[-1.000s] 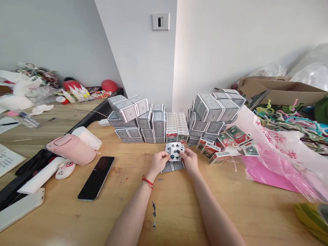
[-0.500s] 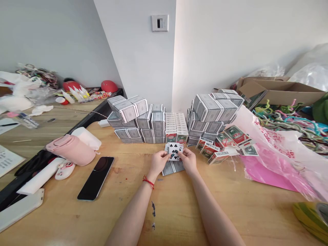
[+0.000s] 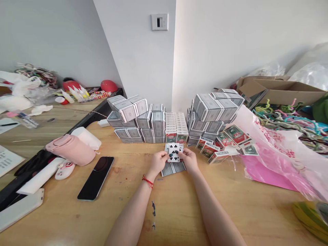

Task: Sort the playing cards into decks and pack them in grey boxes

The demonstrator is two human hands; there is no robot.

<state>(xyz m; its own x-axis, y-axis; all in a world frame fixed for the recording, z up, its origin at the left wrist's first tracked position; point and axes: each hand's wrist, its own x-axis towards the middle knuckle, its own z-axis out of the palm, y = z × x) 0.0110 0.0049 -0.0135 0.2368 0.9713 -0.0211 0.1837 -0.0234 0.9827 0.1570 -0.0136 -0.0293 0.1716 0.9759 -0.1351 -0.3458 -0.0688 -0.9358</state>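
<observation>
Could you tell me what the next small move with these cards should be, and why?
Probably set the club cards down on the face-down cards, since the left hand and right hand hold them directly above that spread, close to the table.

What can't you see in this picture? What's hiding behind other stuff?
All in the head view:
White playing card: the left hand and right hand cover its edges, so the number of cards held is hidden.
Flat grey-backed cards: the hands hide their top part.
Yellow-green object: the picture's corner cuts it off.
Brown cardboard box: its flaps hide the inside.
Red-and-green card packets: their small print is too tiny to read.
</observation>
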